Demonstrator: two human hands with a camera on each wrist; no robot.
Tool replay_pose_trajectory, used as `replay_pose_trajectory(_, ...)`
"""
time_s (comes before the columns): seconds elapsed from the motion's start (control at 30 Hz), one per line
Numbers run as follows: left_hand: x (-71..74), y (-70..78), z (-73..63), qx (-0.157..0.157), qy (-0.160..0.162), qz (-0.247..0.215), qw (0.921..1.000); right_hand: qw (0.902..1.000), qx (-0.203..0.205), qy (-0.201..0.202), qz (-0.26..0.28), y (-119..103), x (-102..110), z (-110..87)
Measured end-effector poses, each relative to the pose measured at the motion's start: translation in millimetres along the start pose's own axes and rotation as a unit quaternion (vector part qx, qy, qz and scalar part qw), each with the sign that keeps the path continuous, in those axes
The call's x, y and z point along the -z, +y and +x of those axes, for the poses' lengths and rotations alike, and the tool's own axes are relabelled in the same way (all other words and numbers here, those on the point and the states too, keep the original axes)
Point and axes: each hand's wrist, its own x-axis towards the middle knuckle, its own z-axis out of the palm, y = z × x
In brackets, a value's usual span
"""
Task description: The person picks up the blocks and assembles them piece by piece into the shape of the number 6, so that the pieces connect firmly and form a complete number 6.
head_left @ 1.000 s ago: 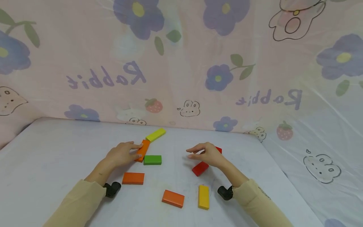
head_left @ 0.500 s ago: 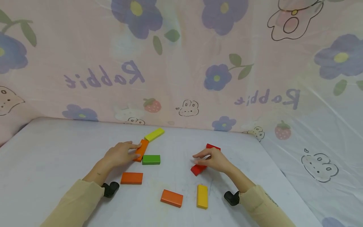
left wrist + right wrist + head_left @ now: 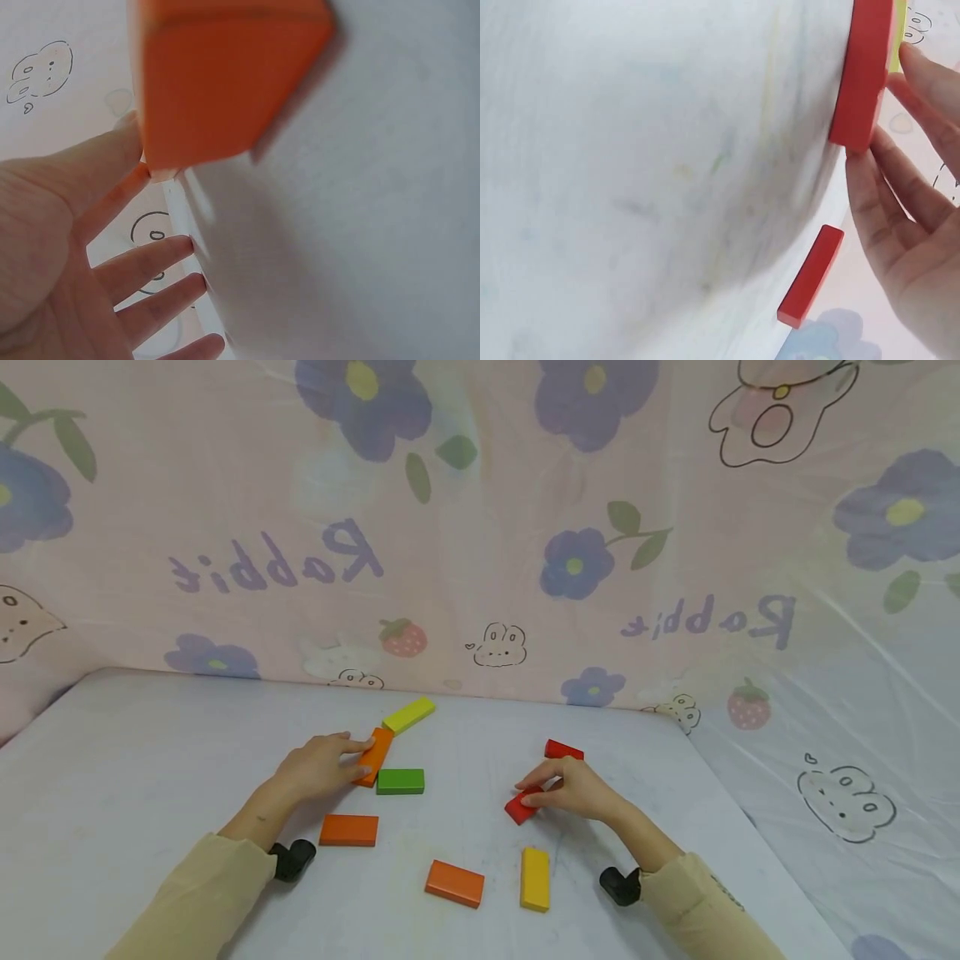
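In the head view my left hand (image 3: pixel 318 767) pinches an orange block (image 3: pixel 377 757) between thumb and fingers at its left side. A green block (image 3: pixel 401 782) lies against its lower right, and a lime-yellow block (image 3: pixel 408 715) is at its far end. My right hand (image 3: pixel 573 789) pinches a red block (image 3: pixel 521 808), partly hidden by the fingers. Behind that hand lies a second red block (image 3: pixel 562 749). An orange block (image 3: pixel 232 82) looms large in the left wrist view; which one I cannot tell. The right wrist view shows fingertips on the red block (image 3: pixel 861 82).
Two more orange blocks, one (image 3: pixel 348 830) near the left wrist and one (image 3: pixel 454 883) at front centre, lie flat on the white table (image 3: pixel 187 735). A yellow block (image 3: pixel 535 879) lies at the front right. A patterned cloth (image 3: pixel 465 568) hangs behind.
My right hand has moved slightly right and down onto the nearer red block and now pinches it. The left hand stays on its orange block.
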Motion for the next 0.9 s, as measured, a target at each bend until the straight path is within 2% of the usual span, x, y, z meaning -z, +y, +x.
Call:
replay_pose_trajectory(0.27, -0.3, -1.5, 1.0, -0.001, 0.001, 0.005, 1.0, 0.9998, 0.012, -0.01, -0.012, 1, 0, -0.9)
replay_pose_trajectory(0.57, 1.8, 2.0, -1.2, 0.0, -0.002, -0.001, 1.0, 0.9996, -0.028, -0.003, -0.011, -1, -1, 3.0)
replay_pose_trajectory(0.9, 1.0, 1.8, -1.6, 0.0, -0.001, 0.001, 1.0, 0.999, -0.043, 0.01, -0.002, -9, -10, 14.7)
